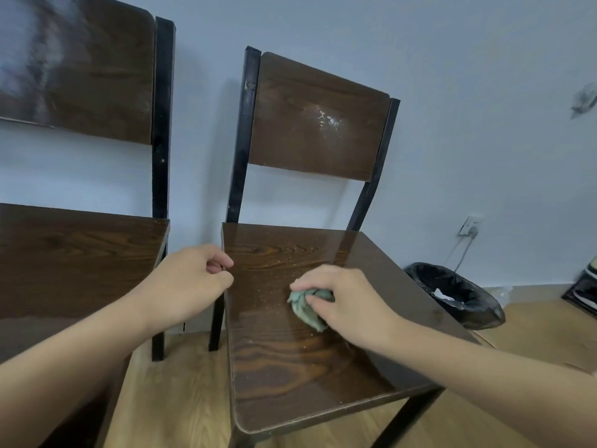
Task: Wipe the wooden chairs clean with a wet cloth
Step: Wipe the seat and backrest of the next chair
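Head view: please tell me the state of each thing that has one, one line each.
Right chair seat: upright, pale specks on it.
Right chair backrest: whitish smear.
Left chair: upright, untouched.
Cloth: bunched, pressed on the seat.
Right hand: closed on the cloth.
Left hand: holding the seat's edge.
Bin: lined, open.

No legible text, label, brand, number or sign is observed on any surface in the head view.
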Motion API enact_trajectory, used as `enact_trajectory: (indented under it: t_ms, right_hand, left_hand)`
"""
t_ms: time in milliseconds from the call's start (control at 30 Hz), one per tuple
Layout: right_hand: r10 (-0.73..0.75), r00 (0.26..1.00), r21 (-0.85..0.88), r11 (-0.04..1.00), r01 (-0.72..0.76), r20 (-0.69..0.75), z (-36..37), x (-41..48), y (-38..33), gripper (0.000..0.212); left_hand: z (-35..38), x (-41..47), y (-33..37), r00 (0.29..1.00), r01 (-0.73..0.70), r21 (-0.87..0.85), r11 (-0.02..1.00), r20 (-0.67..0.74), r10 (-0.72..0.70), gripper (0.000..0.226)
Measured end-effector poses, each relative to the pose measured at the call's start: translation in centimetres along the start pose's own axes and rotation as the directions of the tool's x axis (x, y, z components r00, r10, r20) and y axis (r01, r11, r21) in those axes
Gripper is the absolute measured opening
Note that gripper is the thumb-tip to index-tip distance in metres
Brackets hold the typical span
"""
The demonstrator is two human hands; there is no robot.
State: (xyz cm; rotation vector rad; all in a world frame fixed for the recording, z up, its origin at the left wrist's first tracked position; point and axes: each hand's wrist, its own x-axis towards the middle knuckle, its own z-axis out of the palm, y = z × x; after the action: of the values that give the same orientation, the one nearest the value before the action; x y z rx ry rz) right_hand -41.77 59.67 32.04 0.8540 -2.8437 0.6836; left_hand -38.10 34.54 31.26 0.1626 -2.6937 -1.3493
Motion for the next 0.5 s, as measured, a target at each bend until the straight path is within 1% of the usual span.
enact_trajectory:
  t_ms: [100, 167, 233, 300, 333, 367, 433, 500]
  right_hand:
    - [-0.074, 0.994, 0.007, 0.997, 0.073, 0.078, -0.3, -3.7, -1.6, 0.032]
    - [-0.050, 0.994, 0.031, 0.998, 0.047, 0.094, -1.8, -4.6, -1.4, 0.032]
    - [0.074, 0.997, -0.008, 0.997, -0.074, -0.012, -3.9, -3.8, 0.4, 0.032]
    - [0.239, 0.960, -0.037, 0.968, -0.247, -0.147, -5.9, -2.5, 4.0, 0.034]
    - [0.304, 0.934, -0.069, 0.944, -0.322, -0.189, -6.5, -2.1, 5.8, 0.035]
    - [0.361, 0.912, -0.095, 0.919, -0.384, -0.196, -6.7, -2.0, 7.3, 0.034]
    - [0.429, 0.885, -0.126, 0.883, -0.453, -0.180, -6.2, -2.8, 8.6, 0.026]
    - [0.429, 0.885, -0.127, 0.882, -0.453, -0.179, -5.2, -3.9, 7.6, 0.021]
  left_hand:
    - [-0.2, -0.2, 0.0, 1.000, 0.003, -0.021, 1.000, 0.010, -0.003, 0.020]
    - [-0.2, -0.3, -0.1, 1.000, -0.002, -0.024, 1.000, 0.021, 0.002, 0.020]
    - [-0.2, -0.7, -0.1, 0.999, -0.007, -0.022, 1.000, 0.040, 0.008, 0.019]
    - [-0.1, -1.1, -0.1, 0.998, -0.013, -0.019, 1.000, 0.059, 0.014, 0.019]
    - [-0.1, -1.4, -0.1, 0.998, -0.018, -0.019, 1.000, 0.066, 0.020, 0.019]
    - [0.0, -1.7, -0.2, 0.997, -0.023, -0.022, 1.000, 0.072, 0.024, 0.020]
    - [0.1, -2.2, -0.3, 0.996, -0.033, -0.029, 0.999, 0.085, 0.035, 0.022]
    - [0.1, -2.5, -0.5, 0.994, -0.054, -0.025, 0.998, 0.094, 0.056, 0.022]
